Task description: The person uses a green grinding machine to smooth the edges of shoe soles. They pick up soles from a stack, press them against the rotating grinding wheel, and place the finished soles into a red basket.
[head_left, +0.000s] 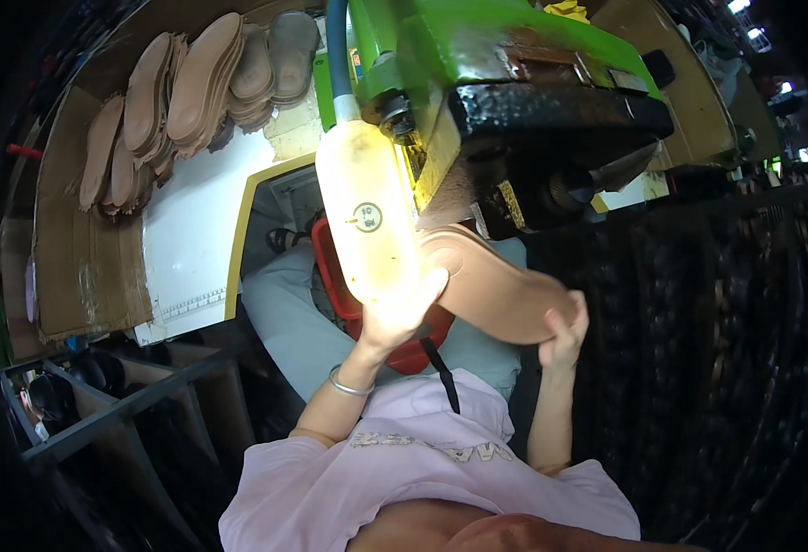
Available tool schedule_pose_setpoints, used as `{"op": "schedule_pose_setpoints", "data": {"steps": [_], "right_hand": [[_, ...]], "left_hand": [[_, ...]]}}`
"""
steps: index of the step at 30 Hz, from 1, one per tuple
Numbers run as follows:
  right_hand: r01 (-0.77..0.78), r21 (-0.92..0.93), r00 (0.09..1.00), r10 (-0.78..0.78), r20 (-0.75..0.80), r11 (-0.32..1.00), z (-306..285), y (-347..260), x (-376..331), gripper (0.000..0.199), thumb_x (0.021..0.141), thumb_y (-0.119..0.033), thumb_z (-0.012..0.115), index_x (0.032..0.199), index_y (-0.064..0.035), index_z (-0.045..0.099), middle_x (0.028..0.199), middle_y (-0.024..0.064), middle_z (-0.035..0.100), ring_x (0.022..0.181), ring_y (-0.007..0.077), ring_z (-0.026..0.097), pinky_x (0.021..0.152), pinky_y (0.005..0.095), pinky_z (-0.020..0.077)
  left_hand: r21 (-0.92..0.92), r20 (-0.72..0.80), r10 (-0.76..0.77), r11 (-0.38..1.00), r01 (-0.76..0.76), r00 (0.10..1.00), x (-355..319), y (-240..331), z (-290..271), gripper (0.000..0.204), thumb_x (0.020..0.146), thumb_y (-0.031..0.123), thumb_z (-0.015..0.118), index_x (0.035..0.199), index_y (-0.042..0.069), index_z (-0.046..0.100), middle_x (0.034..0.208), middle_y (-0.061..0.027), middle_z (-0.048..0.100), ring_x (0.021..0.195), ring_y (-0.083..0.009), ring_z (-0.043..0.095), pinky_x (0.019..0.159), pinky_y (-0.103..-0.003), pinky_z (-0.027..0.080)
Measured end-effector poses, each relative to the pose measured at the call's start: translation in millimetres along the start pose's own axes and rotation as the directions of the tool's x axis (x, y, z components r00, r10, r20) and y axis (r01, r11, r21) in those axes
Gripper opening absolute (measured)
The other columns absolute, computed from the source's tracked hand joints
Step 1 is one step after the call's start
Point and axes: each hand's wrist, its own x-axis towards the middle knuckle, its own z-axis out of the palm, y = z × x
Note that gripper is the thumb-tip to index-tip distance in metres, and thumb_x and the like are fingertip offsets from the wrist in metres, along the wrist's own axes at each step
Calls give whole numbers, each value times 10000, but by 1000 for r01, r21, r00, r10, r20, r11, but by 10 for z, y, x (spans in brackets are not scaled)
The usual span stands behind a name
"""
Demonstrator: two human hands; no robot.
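Workpiece: a tan shoe insole (501,294), flat and foot-shaped, was held in the air at mid-frame, its far end tucked up under the head of the machine.
Left hand (402,317): it gripped the left edge of the insole, fingers (430,287) closed over that edge; a silver bangle (349,386) sat on the wrist. Glare from the lamp washed out part of the hand.
Right hand (565,336): it held the near right end of the insole, fingers curled up around the rim and clamped on it.
Machine: a green machine (478,55) with a black lower head (551,138) stood above the insole; the contact point between head and insole was in shadow, and touching could not be confirmed.
Lamp: a bright elongated work lamp (367,212) hung just left of the head, close over the left hand.
Stock: stacks of similar insoles (192,92) lay on the table (192,230) at far left, well apart from the hands.
Below: a red basket (340,285) sat near the lap, under the insole.
Step in hand (judgement): the insole was apparently being presented to the machine head, both hands steering it.
Next move (judgement): it would call for a steady two-handed hold and fingers kept away from the head.
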Motion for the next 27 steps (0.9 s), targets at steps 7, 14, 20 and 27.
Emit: {"op": "schedule_pose_setpoints", "data": {"steps": [7,14,20,27], "right_hand": [[30,53,998,-33,51,998,509,-567,1033,375,824,-38,653,1159,0,488,1058,92,574,992,186,571,883,312,468],[-246,194,939,183,292,950,892,-384,1337,390,819,24,602,1186,-35,485,1080,93,582,989,201,579,871,313,478],[-138,212,893,29,449,967,1044,-99,970,304,888,-63,565,1187,-6,549,1131,94,604,1015,211,592,876,354,500],[-128,100,918,79,389,987,1425,-10,582,376,815,10,612,1170,57,497,1103,134,604,997,189,612,873,306,504]], "left_hand": [[179,16,49,983,-51,999,167,84,24,324,827,31,648,1127,-68,575,985,-60,626,848,-102,578,785,-227,465],[-130,35,-29,991,33,999,67,392,-376,366,795,-1,624,1149,-67,556,1054,-108,639,925,-150,611,829,-277,497],[-117,-32,-83,990,79,996,-124,451,-861,335,811,24,636,1124,-67,557,1041,-111,638,973,-150,598,879,-276,464],[-16,-193,-115,993,114,974,-570,408,-1138,313,818,81,665,1082,-38,546,976,-98,631,901,-138,597,826,-268,466]]}}
